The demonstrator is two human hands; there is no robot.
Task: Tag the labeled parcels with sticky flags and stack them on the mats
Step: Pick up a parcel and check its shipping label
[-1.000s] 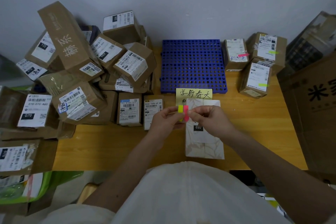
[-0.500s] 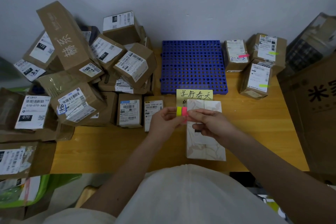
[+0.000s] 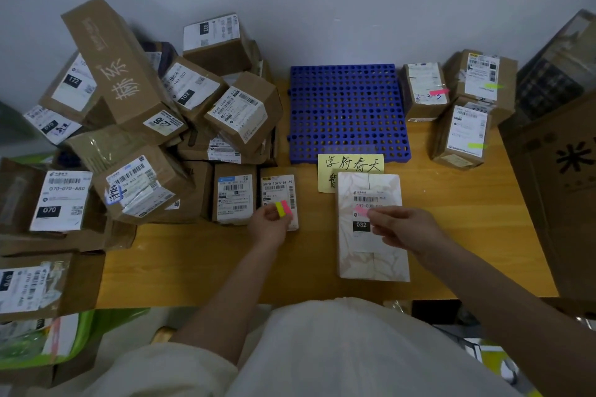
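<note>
The table (image 3: 451, 209) shows smooth, lightly sheened wood in a warm yellow tone. At upper centre the blue mat (image 3: 348, 113) is hard moulded plastic, perforated with round holes. The heap of parcels (image 3: 154, 126) at the left is matt brown cardboard with white paper labels, some under glossy clear tape. The white parcel (image 3: 371, 255) at centre looks wrapped in smooth, faintly patterned paper. The handwritten note (image 3: 350, 164) is matt yellow paper.

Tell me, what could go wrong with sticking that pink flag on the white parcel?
The right hand pinches the pink flag over the white parcel's barcode lines; it might cover them. The left hand holds the flag pad close to the leaning box pile, which a nudge might topple.
</note>
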